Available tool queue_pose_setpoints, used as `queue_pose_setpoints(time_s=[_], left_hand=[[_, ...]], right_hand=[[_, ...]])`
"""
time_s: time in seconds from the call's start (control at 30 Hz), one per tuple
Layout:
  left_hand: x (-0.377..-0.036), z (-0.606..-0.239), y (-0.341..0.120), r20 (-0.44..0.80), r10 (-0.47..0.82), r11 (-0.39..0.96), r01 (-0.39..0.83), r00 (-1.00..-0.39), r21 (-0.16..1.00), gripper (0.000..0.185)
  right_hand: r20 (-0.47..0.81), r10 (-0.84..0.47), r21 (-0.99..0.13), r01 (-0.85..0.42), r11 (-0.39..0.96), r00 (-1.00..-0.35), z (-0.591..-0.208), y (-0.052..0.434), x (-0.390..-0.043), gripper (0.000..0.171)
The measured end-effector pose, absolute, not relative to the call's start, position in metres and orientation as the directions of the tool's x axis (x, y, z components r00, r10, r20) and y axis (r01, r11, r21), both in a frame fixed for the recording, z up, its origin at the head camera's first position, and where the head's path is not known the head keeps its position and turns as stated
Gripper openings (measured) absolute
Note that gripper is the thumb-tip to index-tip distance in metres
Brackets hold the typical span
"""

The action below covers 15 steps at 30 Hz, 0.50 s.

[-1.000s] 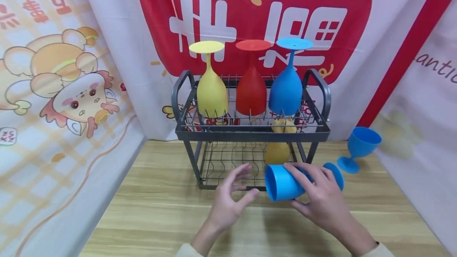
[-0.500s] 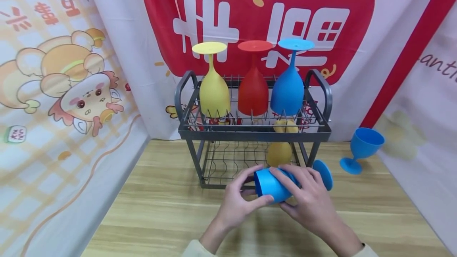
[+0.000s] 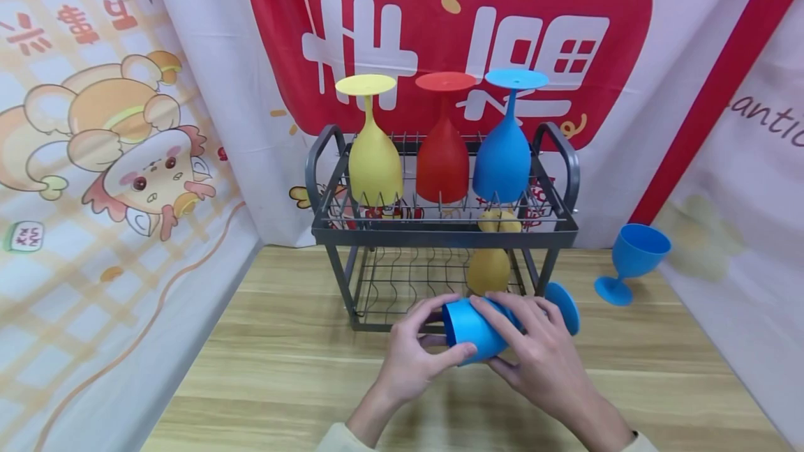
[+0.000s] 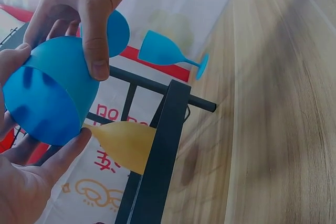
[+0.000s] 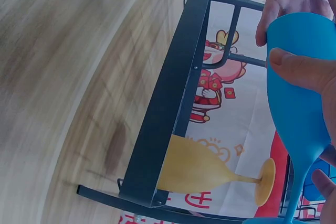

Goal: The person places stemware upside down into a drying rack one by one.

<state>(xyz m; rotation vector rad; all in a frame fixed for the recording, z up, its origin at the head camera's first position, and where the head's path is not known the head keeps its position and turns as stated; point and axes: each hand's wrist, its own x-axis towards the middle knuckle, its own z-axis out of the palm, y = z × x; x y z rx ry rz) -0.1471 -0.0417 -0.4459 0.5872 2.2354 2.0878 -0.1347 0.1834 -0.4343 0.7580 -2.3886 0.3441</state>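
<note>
A blue plastic goblet (image 3: 474, 332) lies sideways between both hands, in front of the rack's lower tier. Its mouth faces left and its round foot (image 3: 562, 307) points right. My left hand (image 3: 411, 361) holds the bowl at the rim, thumb on the near side and fingers beyond. My right hand (image 3: 543, 358) grips the bowl nearer the stem. In the left wrist view, fingertips of both hands press on the blue goblet (image 4: 63, 82) around its open mouth. In the right wrist view, a thumb lies across the blue goblet's bowl (image 5: 294, 98), above the narrowing stem.
A dark two-tier wire rack (image 3: 442, 238) stands behind the hands. Upside down on its top are yellow (image 3: 375, 166), red (image 3: 442, 162) and blue (image 3: 502, 162) goblets. Another yellow goblet (image 3: 488, 270) is inverted below. One more blue goblet (image 3: 639, 251) stands upright at right.
My right hand has brought the blue goblet left and slightly nearer. My left hand, earlier apart from it, has taken hold of its rim. The goblets on the rack stay put.
</note>
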Motion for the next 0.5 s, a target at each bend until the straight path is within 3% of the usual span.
queue_pose_setpoints(time_s=[0.13, 0.23, 0.4, 0.5], left_hand=[[-0.147, -0.445, -0.042, 0.234, 0.275, 0.034, 0.253, -0.932, 0.967, 0.057], [-0.149, -0.446, -0.043, 0.23, 0.262, 0.026, 0.245, -0.937, 0.969, 0.06], [-0.15, -0.448, -0.044, 0.195, 0.238, 0.017, 0.205, -0.952, 0.979, 0.063], [-0.151, -0.451, -0.044, 0.175, 0.229, -0.001, 0.18, -0.958, 0.984, 0.061]], right_hand=[[0.603, -0.434, -0.079, -0.591, 0.802, -0.67, -0.432, 0.185, -0.133, 0.109], [0.624, -0.394, -0.124, -0.584, 0.802, -0.675, -0.433, 0.187, -0.13, 0.092], [0.753, -0.154, -0.307, -0.549, 0.777, -0.64, -0.444, 0.187, -0.119, 0.079], [0.768, 0.032, -0.444, -0.496, 0.746, -0.64, -0.453, 0.18, -0.112, 0.065]])
